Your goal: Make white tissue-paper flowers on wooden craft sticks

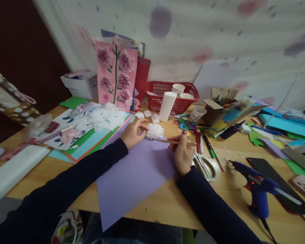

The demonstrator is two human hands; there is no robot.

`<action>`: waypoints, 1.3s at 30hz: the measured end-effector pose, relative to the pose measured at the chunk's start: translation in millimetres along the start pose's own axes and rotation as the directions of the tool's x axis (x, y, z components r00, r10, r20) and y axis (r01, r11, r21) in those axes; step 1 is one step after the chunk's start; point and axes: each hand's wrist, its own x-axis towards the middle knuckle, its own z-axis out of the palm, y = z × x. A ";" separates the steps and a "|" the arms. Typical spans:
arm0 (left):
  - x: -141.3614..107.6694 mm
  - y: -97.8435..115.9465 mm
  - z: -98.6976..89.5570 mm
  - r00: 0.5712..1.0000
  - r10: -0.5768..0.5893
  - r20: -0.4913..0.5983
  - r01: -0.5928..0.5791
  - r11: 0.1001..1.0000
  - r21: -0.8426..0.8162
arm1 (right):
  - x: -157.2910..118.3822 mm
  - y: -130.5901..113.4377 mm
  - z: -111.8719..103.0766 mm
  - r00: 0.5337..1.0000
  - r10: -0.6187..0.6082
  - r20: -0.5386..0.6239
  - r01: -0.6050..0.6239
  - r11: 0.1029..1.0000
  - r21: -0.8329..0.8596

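wooden table (167,203) cut off at right; right hand (184,152) clamped on stick (164,141), left hand (133,134) by white flower (155,131), grip unclear.

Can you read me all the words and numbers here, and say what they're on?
I can't read any words or numbers here.
White paper cup with dark markings: too small to read.
Brown bottle with white spots and a pale panel: too blurred to tell if there is writing.

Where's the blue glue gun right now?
In the head view, the glue gun lies on the table's right side, just left of the black phone and right of the scissors.
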 end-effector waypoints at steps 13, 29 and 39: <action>-19.5 24.9 -14.0 0.868 -0.221 0.444 0.418 0.808 -0.415 | -1.8 1.9 -3.9 0.979 0.166 0.115 -0.195 0.926 0.323; -23.6 32.4 -7.0 0.806 -0.327 0.494 0.592 0.462 -0.661 | 0.2 -9.0 -5.1 0.988 0.130 0.082 -0.153 0.892 0.426; -26.1 38.1 -4.9 0.813 -0.335 0.476 0.581 0.418 -0.698 | -8.2 -10.4 -6.4 0.987 0.077 0.143 -0.127 0.915 0.383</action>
